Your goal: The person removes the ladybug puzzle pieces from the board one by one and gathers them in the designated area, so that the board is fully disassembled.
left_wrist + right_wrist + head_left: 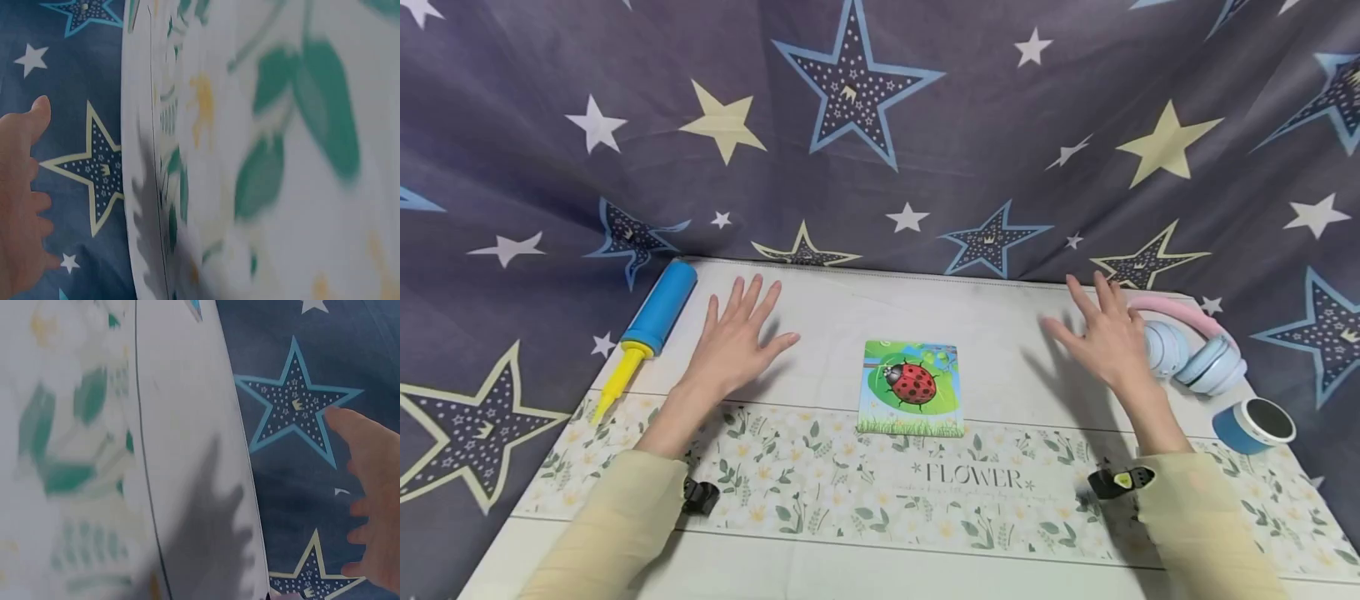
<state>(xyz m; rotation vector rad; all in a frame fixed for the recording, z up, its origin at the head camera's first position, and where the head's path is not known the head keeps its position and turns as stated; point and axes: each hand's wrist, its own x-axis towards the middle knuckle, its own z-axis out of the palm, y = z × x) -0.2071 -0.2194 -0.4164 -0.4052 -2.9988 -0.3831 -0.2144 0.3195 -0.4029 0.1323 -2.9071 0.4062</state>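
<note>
Nearest me are my sleeves [606, 521], and low forearms call for care, since a cuff could drag on the counter [850, 575]. A little farther out runs the printed floral band with its FLOWER lettering [973, 476]; off to the right stands a blue cup-like cylinder [1238, 429], which I'd give a wide berth with that elbow.

Beyond the lettering lies the square ladybug picture [912, 385], flat, its lower part over the floral band and its upper part on the plain white, between my arms and touched by neither. It looks thin, so I judge that a fingertip slid against an edge would serve better than a pinch from above, with the other hand steadying the opposite side.

Both hands are released, fingers spread, holding nothing: the left hand [733, 342] and the right hand [1107, 337] flank the picture, and their shadows suggest they are raised. Coming in evenly from both sides would avoid skewing it. The right fingers want most care, close by the pink-and-blue headphones [1213, 364] (I can't tell how much clearance there is). Left of my left hand lies the blue-and-yellow pump [662, 304], well apart; behind everything hangs the starry cloth [970, 175].
</note>
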